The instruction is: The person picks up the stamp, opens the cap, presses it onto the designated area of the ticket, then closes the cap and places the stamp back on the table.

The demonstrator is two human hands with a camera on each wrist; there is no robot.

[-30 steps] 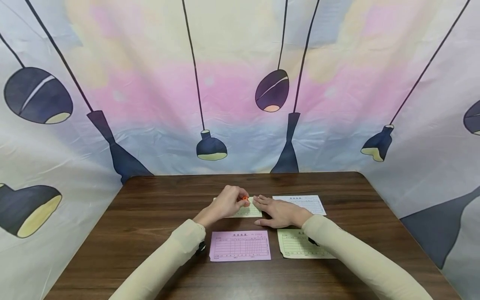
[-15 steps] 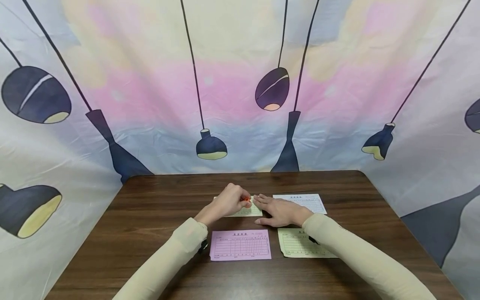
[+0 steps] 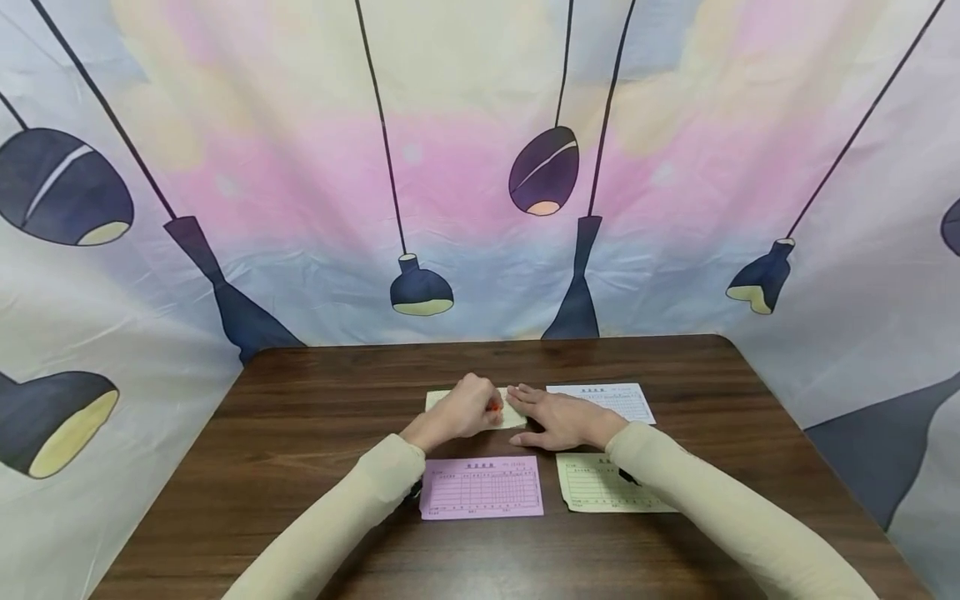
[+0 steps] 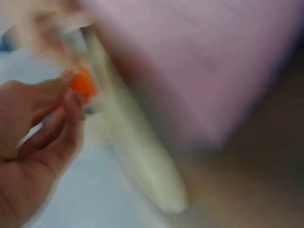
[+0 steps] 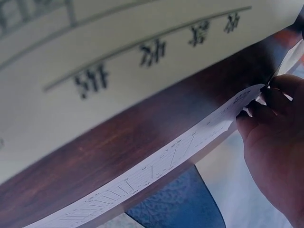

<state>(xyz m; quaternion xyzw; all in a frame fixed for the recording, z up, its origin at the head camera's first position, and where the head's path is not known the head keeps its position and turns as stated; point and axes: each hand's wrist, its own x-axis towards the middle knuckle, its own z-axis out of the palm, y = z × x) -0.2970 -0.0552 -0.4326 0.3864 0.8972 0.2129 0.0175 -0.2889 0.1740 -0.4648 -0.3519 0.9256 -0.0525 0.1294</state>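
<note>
Orange object (image 4: 84, 84), partly hidden, is pinched by the left grip (image 3: 463, 407); right grip (image 3: 561, 418) lies flat.

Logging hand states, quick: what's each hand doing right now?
Left hand: closed, pinching a small orange object.
Right hand: open, fingers extended at the right edge of the far pale-yellow slip.
</note>
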